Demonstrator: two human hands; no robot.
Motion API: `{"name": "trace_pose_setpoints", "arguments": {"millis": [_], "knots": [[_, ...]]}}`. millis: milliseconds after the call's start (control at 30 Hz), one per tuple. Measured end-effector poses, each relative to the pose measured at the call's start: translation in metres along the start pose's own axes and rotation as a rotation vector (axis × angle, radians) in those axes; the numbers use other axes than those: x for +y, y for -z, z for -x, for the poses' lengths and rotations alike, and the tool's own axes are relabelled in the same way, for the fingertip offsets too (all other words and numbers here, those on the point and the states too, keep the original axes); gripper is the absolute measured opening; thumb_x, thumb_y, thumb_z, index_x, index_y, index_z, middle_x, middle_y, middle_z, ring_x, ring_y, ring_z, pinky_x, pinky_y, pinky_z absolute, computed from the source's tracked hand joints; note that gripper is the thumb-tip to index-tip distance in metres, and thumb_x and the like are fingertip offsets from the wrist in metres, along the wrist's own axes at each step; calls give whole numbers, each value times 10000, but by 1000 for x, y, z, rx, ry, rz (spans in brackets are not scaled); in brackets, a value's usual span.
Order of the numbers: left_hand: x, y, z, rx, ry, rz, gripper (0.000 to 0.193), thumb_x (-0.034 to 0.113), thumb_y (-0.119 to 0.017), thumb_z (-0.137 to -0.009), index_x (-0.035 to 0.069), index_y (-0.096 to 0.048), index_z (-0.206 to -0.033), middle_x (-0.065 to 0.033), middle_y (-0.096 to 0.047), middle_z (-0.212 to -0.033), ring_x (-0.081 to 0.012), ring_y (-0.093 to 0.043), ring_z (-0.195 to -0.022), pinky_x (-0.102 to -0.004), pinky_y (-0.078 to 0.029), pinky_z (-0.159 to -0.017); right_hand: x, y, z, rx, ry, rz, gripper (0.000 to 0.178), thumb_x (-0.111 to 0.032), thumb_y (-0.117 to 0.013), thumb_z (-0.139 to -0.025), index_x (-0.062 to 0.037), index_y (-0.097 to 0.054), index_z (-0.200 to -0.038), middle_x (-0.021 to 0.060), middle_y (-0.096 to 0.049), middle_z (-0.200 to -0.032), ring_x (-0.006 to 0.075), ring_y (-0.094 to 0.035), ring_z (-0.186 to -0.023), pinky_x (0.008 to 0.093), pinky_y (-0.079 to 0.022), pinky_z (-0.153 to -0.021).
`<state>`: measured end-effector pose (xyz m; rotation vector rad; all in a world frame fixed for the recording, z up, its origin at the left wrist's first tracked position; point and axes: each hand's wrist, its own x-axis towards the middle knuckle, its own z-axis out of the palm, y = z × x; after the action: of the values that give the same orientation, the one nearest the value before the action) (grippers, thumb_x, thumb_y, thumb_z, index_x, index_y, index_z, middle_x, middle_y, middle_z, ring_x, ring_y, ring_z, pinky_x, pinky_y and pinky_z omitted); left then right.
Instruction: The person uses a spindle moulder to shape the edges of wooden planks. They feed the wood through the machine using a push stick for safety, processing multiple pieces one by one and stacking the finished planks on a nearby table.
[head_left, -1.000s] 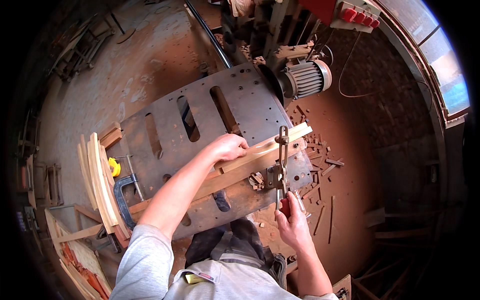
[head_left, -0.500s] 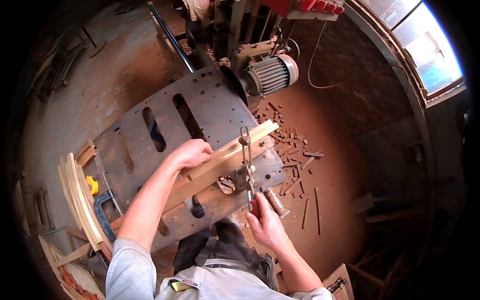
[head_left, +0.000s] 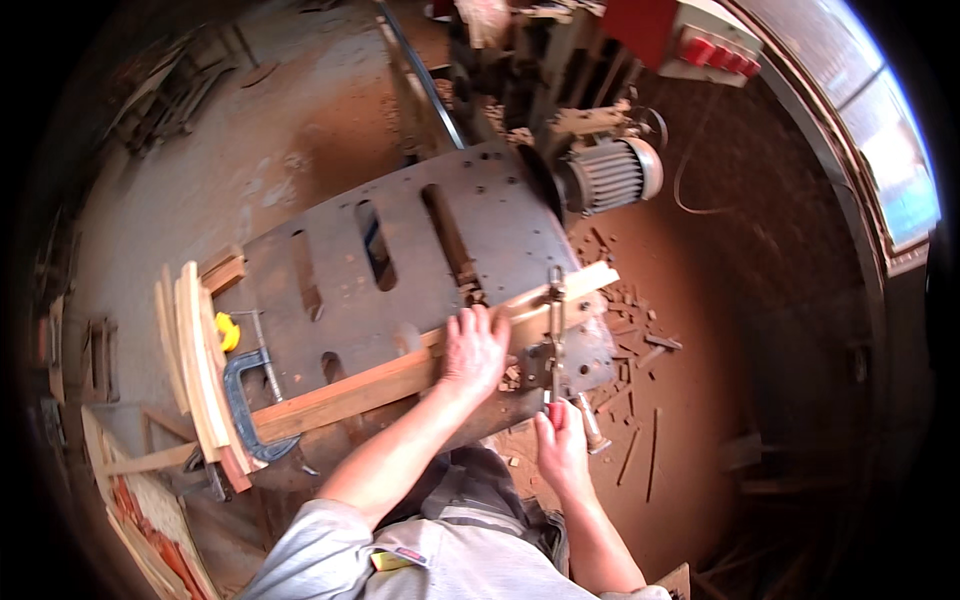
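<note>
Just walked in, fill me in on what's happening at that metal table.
A person stands at a slotted metal table in a dusty workshop. The left hand presses flat on a long wooden board lying across the table. The right hand grips the handle of a clamp fixed over the board's right end. Another clamp holds its left end, beside curved wooden pieces.

Red sawdust floor [head_left: 700,280] (offcuts scattered); bright window [head_left: 900,170] at right.

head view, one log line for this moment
left hand: flat on wooden strip | right hand: gripping clamp handle | strip: lying on slotted steel table | blue c-clamp: at strip's left end
</note>
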<state>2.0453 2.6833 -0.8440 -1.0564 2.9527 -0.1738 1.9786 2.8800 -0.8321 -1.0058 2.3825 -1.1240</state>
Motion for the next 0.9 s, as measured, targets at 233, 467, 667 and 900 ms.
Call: {"name": "trace_pose_setpoints", "arguments": {"millis": [233,467,667,900], "knots": [[-10,-2,1,62,-51,133,837,531,-792,-751,43,-559,-1391,-210,-569,-1204,-330,-519,-1103,-464,-426,-934,23,43,-68,-55,-130,-235,501,-250,-547,-1018,56,-470,-1408,221,-643,-1198,314,-607,-1193,373,-466,-1004],[-7,14,-3,84,-72,208,828,523,-793,-750,53,-567,-1393,-197,-557,-1193,-336,-517,-1088,-468,-430,-928,75,20,-231,82,-262,-506,501,-260,-525,-1023,65,-512,-1404,244,-596,-1378,280,-574,-1270,367,-417,-1083],[-10,10,-4,95,-68,188,776,574,-743,-778,56,-602,-1339,-171,-565,-1104,-320,-524,-1056,-458,-436,-882,55,40,-217,-49,-250,-192,645,-366,-518,-1018,66,-406,-1484,252,-582,-1402,312,-524,-1359,355,-389,-1118],[-18,6,-2,133,-65,176,772,586,-734,-780,66,-598,-1333,-175,-570,-1117,-323,-524,-1061,-460,-432,-889,-33,61,-5,-329,-224,-235,723,-272,-630,-959,93,-323,-1503,292,-530,-1404,320,-569,-1267,370,-469,-1025]]}}
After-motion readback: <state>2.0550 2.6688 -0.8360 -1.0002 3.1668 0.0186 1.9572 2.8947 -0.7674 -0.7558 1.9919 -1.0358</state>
